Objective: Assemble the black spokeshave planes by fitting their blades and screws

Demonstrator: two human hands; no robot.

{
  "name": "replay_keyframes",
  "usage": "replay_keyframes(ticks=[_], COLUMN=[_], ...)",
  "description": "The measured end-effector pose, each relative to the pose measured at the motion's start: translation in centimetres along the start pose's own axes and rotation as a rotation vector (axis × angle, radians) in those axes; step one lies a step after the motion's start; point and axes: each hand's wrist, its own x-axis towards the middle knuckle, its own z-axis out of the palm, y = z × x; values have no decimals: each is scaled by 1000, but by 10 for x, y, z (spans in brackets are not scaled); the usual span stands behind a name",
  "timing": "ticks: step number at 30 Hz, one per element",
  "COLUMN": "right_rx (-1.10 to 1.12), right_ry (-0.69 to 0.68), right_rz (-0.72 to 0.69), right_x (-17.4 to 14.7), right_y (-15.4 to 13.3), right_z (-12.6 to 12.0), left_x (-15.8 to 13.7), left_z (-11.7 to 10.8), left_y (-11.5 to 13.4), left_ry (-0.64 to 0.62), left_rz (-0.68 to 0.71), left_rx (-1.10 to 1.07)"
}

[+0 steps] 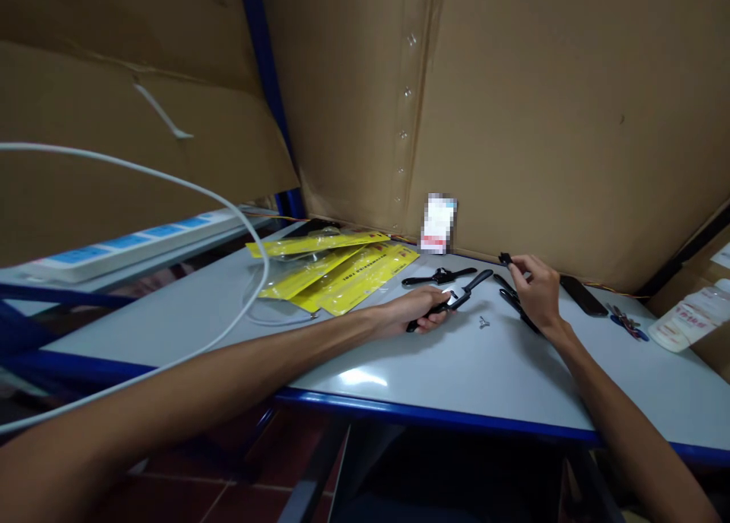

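My left hand (423, 310) is closed around one handle of a black two-handled spokeshave (477, 281), held above the table, with a bright metal piece at its middle. My right hand (534, 283) pinches a small black part (505, 259) between thumb and fingers, raised near the cardboard. Behind the left hand another black spokeshave (439, 277) lies on the table. More black handled pieces (512, 298) lie below the right hand, which partly hides them. A small silver three-armed screw (484, 323) rests on the tabletop between my hands.
Yellow-and-clear plastic packages (365, 276) are piled at the left. A phone with a lit screen (438, 223) leans on the cardboard wall (541, 112). Rightward are a dark phone (584, 296), keys (626, 322) and a bottle (693, 315). A white cable (265, 261) loops across the left.
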Motion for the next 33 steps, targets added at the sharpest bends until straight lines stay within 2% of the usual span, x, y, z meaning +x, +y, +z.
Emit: replay_keyframes(ticks=[3,7,9,14,18,21,23,25,27,30,33], right_rx=[15,-130,-213,-309,-262,-193,-172,-164,-138,-61,72], right_ry=[-44,-281,-361,-448,-443,-365,-366,-457,-623,-856,-973], right_rz=[-202,-503,-569,-620,-583,-475,-372,-271,-190,-139,-108], right_x=[-9,-23,-26,-29,-30,-25,-20,-14,-9,-7,-7], right_y=[-23,-44,-48,-52,-53,-47,-39,-32,-25,-20,-18], right_z=[-5,3,7,10,10,6,0,-6,-9,-8,-5], left_x=[-1,-1,1,2,1,0,1,1,1,1,0], left_z=[2,3,3,2,3,3,2,2,1,1,2], left_y=[2,5,6,3,1,0,0,-1,-1,-1,-1], left_ry=[2,12,2,-27,-7,20,24,20,11,3,6], left_rz=[-17,-69,-81,-64,9,10,4,-1,-3,15,26], left_rx=[20,-5,-37,-39,12,-14,-17,-12,-12,-6,18])
